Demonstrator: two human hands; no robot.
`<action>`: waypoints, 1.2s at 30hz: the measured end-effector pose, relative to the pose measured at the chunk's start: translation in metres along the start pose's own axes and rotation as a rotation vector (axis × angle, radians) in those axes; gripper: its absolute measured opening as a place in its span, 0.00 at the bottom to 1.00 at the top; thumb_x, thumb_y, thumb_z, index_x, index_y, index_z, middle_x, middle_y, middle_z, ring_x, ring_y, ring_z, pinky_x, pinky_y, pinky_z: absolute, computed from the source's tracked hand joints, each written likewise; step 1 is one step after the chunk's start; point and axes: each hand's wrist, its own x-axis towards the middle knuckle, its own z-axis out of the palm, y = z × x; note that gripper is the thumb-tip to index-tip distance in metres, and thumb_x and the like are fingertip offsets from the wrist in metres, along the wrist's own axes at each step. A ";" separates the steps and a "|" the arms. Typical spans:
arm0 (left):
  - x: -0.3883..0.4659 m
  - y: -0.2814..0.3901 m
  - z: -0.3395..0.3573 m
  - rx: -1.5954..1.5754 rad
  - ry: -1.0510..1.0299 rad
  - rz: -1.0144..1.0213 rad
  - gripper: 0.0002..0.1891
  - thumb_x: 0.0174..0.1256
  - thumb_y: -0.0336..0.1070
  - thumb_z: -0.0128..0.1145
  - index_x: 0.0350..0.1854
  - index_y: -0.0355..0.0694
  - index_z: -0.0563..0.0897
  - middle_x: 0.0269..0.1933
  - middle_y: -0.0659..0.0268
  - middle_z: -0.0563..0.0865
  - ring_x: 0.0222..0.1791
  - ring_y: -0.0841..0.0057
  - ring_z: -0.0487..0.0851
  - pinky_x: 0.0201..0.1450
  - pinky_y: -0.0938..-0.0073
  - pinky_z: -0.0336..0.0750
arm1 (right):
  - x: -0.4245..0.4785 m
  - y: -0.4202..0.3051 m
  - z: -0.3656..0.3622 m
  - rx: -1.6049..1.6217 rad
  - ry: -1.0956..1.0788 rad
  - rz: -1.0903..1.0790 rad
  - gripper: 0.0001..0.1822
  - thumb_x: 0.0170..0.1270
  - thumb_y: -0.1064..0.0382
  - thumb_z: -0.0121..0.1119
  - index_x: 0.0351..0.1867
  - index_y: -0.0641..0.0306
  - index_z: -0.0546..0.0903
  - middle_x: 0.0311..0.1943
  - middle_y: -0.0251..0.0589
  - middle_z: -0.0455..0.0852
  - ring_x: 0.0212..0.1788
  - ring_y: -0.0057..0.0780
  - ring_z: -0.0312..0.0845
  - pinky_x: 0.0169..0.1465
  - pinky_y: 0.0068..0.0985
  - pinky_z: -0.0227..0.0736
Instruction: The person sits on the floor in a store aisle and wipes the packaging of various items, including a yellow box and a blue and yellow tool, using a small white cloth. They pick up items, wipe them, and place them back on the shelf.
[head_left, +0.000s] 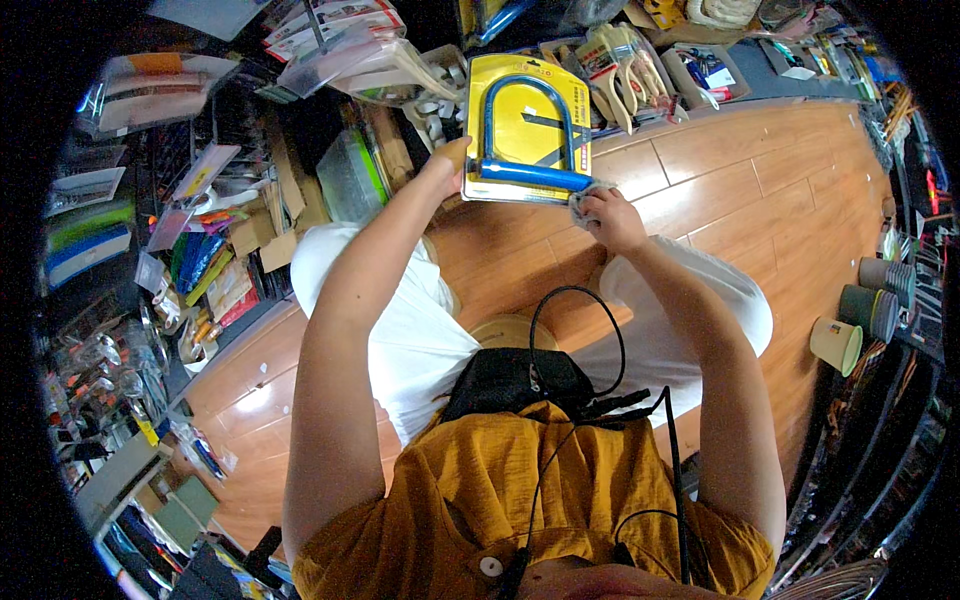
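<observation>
A blue U-lock in a clear blister pack with a yellow backing card is held up before me, its shackle pointing away. My left hand grips the pack's lower left edge. In my right hand is a crumpled grey cloth, pressed at the pack's lower right corner beside the end of the blue crossbar. The palm side of each hand is largely hidden.
Paint brushes and a box of scissors lie on the shelf ahead. Crowded shelves flank both sides. Plastic buckets stand at the right. Below is a wood-look floor; black cables hang before my torso.
</observation>
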 end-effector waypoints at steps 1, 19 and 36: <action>0.000 0.000 0.000 0.029 0.003 0.012 0.17 0.64 0.42 0.39 0.44 0.34 0.71 0.39 0.53 0.80 0.34 0.64 0.80 0.40 0.62 0.75 | -0.001 0.006 0.002 0.014 0.015 0.070 0.14 0.40 0.69 0.56 0.34 0.59 0.77 0.39 0.42 0.75 0.42 0.44 0.70 0.44 0.34 0.68; 0.008 -0.010 -0.012 -0.036 -0.118 0.112 0.16 0.61 0.39 0.44 0.44 0.31 0.71 0.38 0.53 0.80 0.35 0.66 0.80 0.41 0.66 0.76 | 0.064 0.024 -0.014 0.295 0.281 0.332 0.16 0.44 0.70 0.54 0.39 0.58 0.76 0.37 0.48 0.77 0.40 0.44 0.73 0.43 0.32 0.69; 0.003 -0.008 -0.004 0.026 -0.002 0.105 0.09 0.59 0.35 0.47 0.38 0.37 0.71 0.33 0.59 0.79 0.30 0.70 0.80 0.33 0.69 0.77 | 0.090 -0.020 -0.018 0.271 0.121 0.053 0.18 0.43 0.76 0.53 0.40 0.59 0.76 0.40 0.45 0.75 0.45 0.44 0.69 0.49 0.30 0.66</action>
